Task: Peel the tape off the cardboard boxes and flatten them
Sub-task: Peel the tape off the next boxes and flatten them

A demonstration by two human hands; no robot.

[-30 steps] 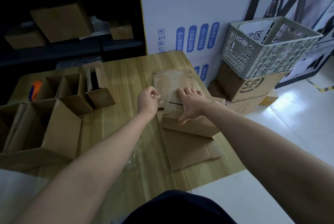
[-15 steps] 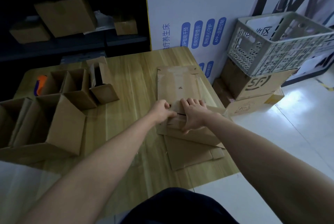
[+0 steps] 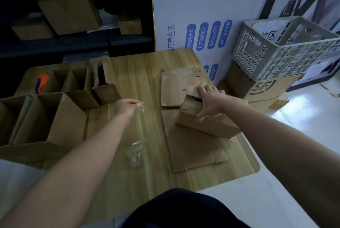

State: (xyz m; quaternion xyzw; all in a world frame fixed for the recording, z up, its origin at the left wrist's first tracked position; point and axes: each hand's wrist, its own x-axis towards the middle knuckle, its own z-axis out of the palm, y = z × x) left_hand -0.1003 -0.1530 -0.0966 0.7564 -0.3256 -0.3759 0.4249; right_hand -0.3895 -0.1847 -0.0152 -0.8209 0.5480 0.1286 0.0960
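1. Left hand (image 3: 128, 107) has drawn away from the box toward 9 o'clock, pinching a clear tape strip (image 3: 141, 108).
2. Discarded tape (image 3: 136, 152) lies on the bench (image 3: 138, 73) at its 6 o'clock.
3. Right hand (image 3: 209, 102), fingers spread flat, presses the small box (image 3: 207, 126) at 3 o'clock. That seam looks freed, so flattening likely follows.

left hand (image 3: 127, 107) pinching tape (image 3: 141, 108), right hand (image 3: 210, 101) splayed flat

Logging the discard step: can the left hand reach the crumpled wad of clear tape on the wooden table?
Probably yes. The left hand hangs over bare wooden table, and the crumpled wad of clear tape lies nearer the person with nothing between. It pinches a clear tape strip, though.
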